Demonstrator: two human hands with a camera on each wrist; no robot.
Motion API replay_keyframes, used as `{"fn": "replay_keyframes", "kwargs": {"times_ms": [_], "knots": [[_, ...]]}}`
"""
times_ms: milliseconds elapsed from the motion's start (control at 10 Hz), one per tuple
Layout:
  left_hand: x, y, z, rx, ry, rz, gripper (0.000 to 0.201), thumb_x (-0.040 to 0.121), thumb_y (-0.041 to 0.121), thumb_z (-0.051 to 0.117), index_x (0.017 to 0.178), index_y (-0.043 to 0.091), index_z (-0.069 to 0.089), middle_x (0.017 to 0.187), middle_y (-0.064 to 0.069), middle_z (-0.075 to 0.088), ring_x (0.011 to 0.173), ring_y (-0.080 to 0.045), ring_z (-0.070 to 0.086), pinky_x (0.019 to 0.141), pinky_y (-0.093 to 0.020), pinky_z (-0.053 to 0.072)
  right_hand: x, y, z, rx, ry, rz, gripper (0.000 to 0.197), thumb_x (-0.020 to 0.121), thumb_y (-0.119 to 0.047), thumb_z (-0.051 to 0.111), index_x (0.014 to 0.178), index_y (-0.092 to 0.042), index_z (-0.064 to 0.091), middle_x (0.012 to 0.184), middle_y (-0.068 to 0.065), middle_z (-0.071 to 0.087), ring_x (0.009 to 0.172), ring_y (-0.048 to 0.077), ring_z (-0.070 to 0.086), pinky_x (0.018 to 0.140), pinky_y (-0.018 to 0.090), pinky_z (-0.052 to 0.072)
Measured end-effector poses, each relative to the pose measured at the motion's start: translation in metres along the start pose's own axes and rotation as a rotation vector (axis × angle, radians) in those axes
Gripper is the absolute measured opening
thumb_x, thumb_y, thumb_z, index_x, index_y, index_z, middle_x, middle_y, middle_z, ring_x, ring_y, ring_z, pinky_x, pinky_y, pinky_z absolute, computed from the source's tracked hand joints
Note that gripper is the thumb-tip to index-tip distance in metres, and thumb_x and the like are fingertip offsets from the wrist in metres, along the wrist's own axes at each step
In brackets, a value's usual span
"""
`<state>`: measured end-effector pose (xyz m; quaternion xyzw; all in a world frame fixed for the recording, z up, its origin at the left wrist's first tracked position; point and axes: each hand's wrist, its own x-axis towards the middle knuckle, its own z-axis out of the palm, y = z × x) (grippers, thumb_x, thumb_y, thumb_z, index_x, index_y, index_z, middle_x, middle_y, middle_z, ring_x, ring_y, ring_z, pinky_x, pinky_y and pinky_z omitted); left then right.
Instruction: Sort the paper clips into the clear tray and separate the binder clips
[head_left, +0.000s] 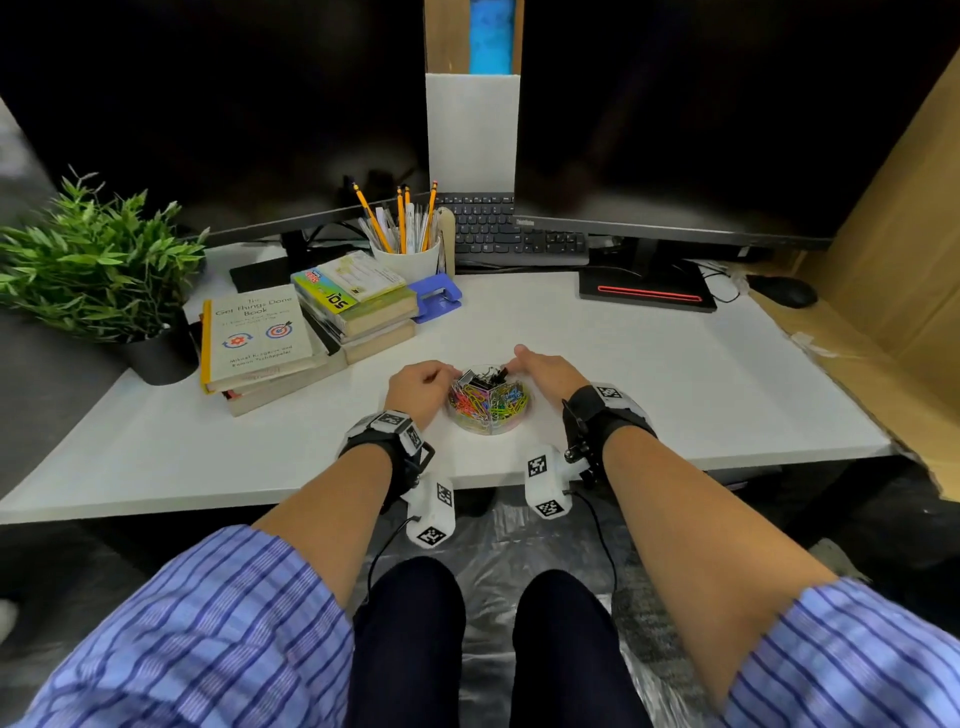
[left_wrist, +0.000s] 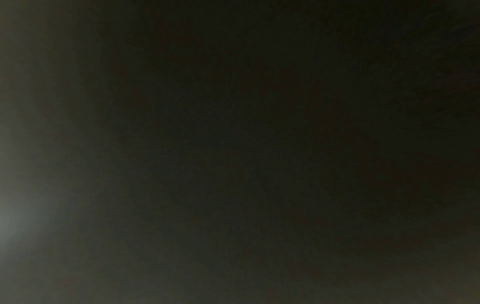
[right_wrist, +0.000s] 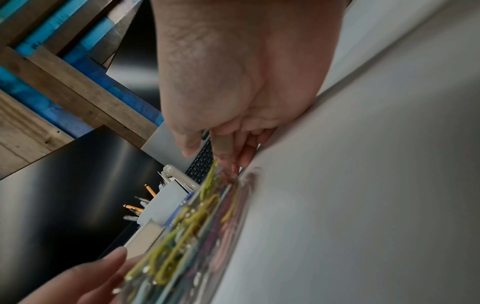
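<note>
A round clear tray (head_left: 488, 429) stands on the white desk near its front edge. It is heaped with coloured paper clips (head_left: 488, 404), and black binder clips (head_left: 483, 375) fill its far section. My left hand (head_left: 422, 387) sits against the tray's left side with its fingers curled at the rim. My right hand (head_left: 545, 371) cups the right side. In the right wrist view its fingers (right_wrist: 246, 152) bend down onto the tray's far rim beside yellow paper clips (right_wrist: 182, 236), and a left-hand finger (right_wrist: 103, 265) touches the tray wall. The left wrist view is dark.
Two stacks of books (head_left: 311, 332) lie to the far left, with a blue hole punch (head_left: 436, 299) and a white pencil cup (head_left: 408, 254) behind. A potted plant (head_left: 104, 270), a keyboard (head_left: 509, 234), two monitors and a mouse (head_left: 784, 291) line the back.
</note>
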<state>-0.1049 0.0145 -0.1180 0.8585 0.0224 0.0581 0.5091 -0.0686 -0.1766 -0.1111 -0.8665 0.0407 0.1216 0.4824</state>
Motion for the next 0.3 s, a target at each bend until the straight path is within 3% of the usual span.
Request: {"fn": "replay_keyframes", "kwargs": {"times_ms": [100,200,300], "knots": [[-0.003,0.005,0.0,-0.059,-0.032,-0.067,0.039,0.083,0.038,0.049,0.097,0.013,0.075,0.11,-0.008,0.072,0.108,-0.025,0.063,0.102,-0.037,0.046,-0.004,-0.004,-0.002,-0.001,-0.019,-0.009,0.054,0.097,-0.053,0.03,0.116,-0.02,0.069,0.143,0.006,0.05,0.132,0.027,0.042,0.114,0.039,0.024],[0.005,0.011,0.0,-0.131,-0.019,-0.128,0.045,0.085,0.045,0.047,0.093,0.009,0.072,0.088,-0.013,0.069,0.087,-0.03,0.062,0.089,-0.038,0.049,-0.001,-0.008,-0.007,0.022,-0.052,-0.014,0.055,0.097,-0.053,0.03,0.12,-0.019,0.066,0.145,0.008,0.047,0.133,0.026,0.042,0.113,0.035,0.023],[0.027,0.023,-0.009,-0.409,-0.39,-0.499,0.059,0.098,0.042,0.04,0.125,-0.008,0.053,0.08,-0.016,0.059,0.077,-0.03,0.058,0.075,-0.036,0.046,0.004,-0.013,-0.023,0.123,-0.148,0.063,0.059,0.098,-0.054,0.026,0.132,-0.015,0.056,0.136,0.007,0.053,0.123,0.025,0.049,0.113,0.035,0.022]]}}
